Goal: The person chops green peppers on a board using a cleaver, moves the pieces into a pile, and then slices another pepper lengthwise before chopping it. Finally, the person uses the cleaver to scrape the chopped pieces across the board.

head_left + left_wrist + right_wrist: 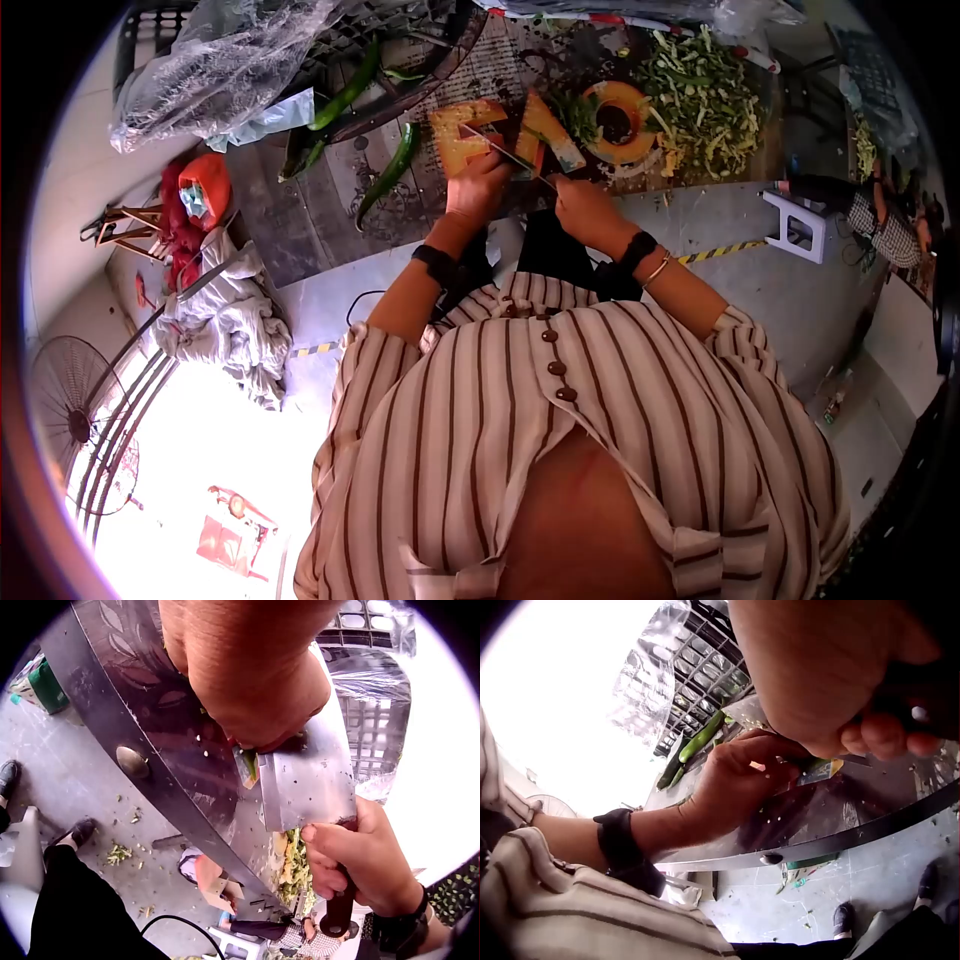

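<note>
In the left wrist view my right hand [367, 859] grips the dark handle [341, 904] of a broad cleaver, its blade [311, 784] beside my left hand [259, 682]. A bit of green pepper [250, 763] shows under the left fingers, which hide the rest. In the head view the left hand [476, 188] is bent over the table edge, left of the right hand [592, 212]. The right wrist view shows the left hand [739, 780] with curled fingers, just below the right hand [825, 682].
Whole green peppers [388, 178] lie left on the table [290, 215]. Chopped green pieces [705, 110] are heaped at the right, beside large orange printed letters [465, 135]. A dark basket and clear plastic [225, 75] stand at the back left. A white stool [797, 228] is on the floor.
</note>
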A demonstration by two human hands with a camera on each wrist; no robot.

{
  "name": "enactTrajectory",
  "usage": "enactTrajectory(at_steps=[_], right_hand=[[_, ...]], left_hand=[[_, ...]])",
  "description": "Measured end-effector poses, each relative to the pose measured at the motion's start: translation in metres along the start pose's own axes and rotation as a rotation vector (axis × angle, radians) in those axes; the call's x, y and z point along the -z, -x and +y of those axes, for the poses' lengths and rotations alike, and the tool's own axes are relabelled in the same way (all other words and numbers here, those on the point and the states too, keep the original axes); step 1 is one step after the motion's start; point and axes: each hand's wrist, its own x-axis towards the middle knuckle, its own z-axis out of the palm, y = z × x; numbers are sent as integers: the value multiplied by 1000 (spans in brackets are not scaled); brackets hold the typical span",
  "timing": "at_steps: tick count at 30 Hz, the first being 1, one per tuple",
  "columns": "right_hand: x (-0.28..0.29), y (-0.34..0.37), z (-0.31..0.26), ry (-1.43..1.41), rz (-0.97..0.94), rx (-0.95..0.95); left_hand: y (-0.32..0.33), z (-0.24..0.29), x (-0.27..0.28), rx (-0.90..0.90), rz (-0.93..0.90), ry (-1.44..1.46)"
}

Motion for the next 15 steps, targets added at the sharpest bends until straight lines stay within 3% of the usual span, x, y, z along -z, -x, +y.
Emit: enactTrajectory(at_steps=[8, 11, 13, 15], right_hand=[[0, -15, -1, -63, -16, -10], [-8, -31, -4, -26, 24, 102], [-7, -40, -13, -18, 61, 109], [-13, -41, -11, -58, 158, 125]], left_hand=[[3, 0, -7, 67, 36, 26], [2, 0, -5, 50, 49, 18], [2, -3, -3, 75, -72, -18], [5, -2, 1, 25, -20, -12]])
